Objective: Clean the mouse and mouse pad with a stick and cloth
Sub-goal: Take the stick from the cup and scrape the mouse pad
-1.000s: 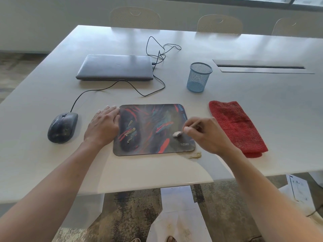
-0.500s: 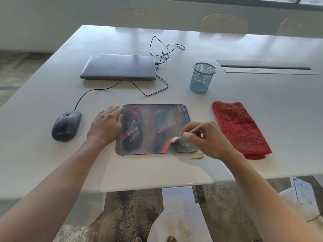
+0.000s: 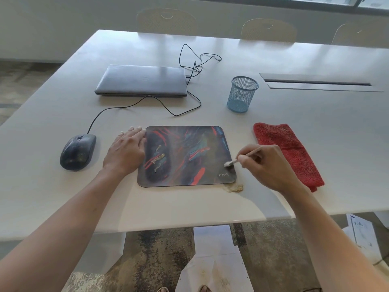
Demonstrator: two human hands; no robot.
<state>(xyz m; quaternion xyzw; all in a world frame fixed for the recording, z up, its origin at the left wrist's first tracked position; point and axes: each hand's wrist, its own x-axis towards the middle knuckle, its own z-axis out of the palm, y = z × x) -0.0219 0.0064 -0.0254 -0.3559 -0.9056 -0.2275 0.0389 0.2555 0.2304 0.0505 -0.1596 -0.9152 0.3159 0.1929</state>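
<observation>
A dark mouse pad (image 3: 185, 157) with red and blue streaks lies flat near the table's front edge, with pale smears on its left part. My left hand (image 3: 126, 150) rests flat on the pad's left edge, fingers together. My right hand (image 3: 267, 165) pinches a thin stick (image 3: 245, 155); its white tip (image 3: 228, 164) touches the pad's right edge. A small heap of beige crumbs (image 3: 234, 188) sits off the pad's front right corner. The dark corded mouse (image 3: 77, 151) lies left of my left hand. A folded red cloth (image 3: 288, 150) lies right of my right hand.
A closed grey laptop (image 3: 141, 81) lies behind the pad, with a black cable (image 3: 189, 66) looping beside it. A blue mesh cup (image 3: 242, 93) stands at the back right. A cable hatch (image 3: 315, 82) is set in the white table (image 3: 315, 127). Papers (image 3: 210, 260) lie on the floor.
My right hand has swept the stick's tip rightwards, from the pad's lower middle to its right edge. My left hand has stayed on the pad's left edge.
</observation>
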